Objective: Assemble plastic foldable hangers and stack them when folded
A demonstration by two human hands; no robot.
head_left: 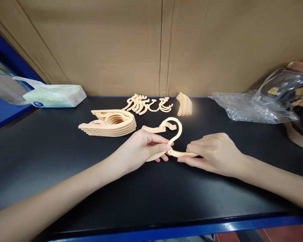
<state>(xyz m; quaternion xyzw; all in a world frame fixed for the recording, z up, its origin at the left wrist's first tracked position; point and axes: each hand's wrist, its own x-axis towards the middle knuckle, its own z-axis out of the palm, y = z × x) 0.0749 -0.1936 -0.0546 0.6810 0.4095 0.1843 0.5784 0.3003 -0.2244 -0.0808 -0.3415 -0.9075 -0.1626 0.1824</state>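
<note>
My left hand [147,148] is closed on a cream plastic hanger hook [178,129], pinching it near its base; an arm piece runs down under the palm. In my right hand [212,153] is a curved hanger arm [178,153], whose holed end meets the hook's base at my left fingertips. Whether the two are locked together I cannot tell. Just behind my left hand lies another loose hanger arm [154,129], with a small notched piece [171,126] beside it. A stack of folded hangers [111,129] sits to the left.
Loose hooks and arm pieces [138,103] lie at the back, with a bundle of curved arms [184,104] to their right. A tissue pack [57,95] stands back left. Clear plastic bag [255,107] and a transparent backpack [288,87] are at right. Cardboard [103,43] walls the rear.
</note>
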